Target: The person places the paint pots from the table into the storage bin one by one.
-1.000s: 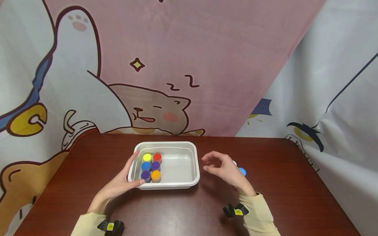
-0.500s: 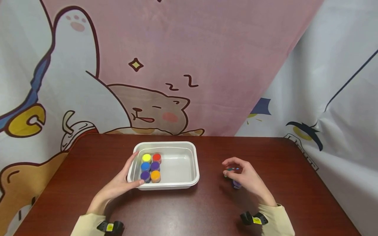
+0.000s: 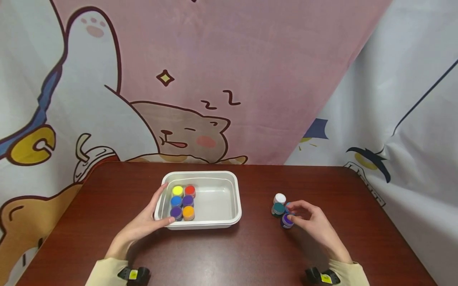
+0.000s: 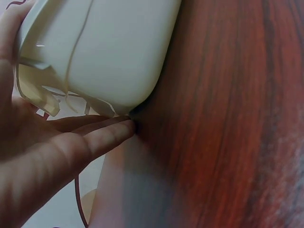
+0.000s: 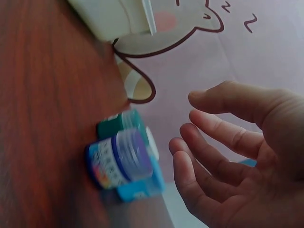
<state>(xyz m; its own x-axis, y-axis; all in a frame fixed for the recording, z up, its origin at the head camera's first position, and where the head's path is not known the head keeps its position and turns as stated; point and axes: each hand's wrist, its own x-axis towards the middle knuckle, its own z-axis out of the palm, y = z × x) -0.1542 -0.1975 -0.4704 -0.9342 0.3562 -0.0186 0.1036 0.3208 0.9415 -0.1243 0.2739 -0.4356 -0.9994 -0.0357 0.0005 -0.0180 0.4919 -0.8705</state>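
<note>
My left hand [image 3: 141,223] grips the left end of a white plastic tray [image 3: 219,202], its thumb at the front rim and its fingers along the side wall. Small paint jars stand in the tray's left part: yellow [image 3: 177,191], red [image 3: 190,191], blue [image 3: 176,201], orange [image 3: 188,213] and two purple ones. My right hand [image 3: 316,226] hovers beside a cluster of jars on the table, its fingers loosely bent with nothing between them. That cluster has a white jar [image 3: 280,198], a green jar [image 3: 278,209], a purple jar [image 5: 118,159] and a light-blue jar [image 5: 142,186], partly hidden by my fingers in the head view.
The dark red-brown wooden table [image 3: 229,256] carries the tray and jars. Behind it hangs a cartoon-printed cloth [image 3: 272,79], close to the table's back edge.
My right hand has moved right from beside the tray to the loose jars, passing over them, so the white and green ones now show. My left hand and the tray have stayed put.
</note>
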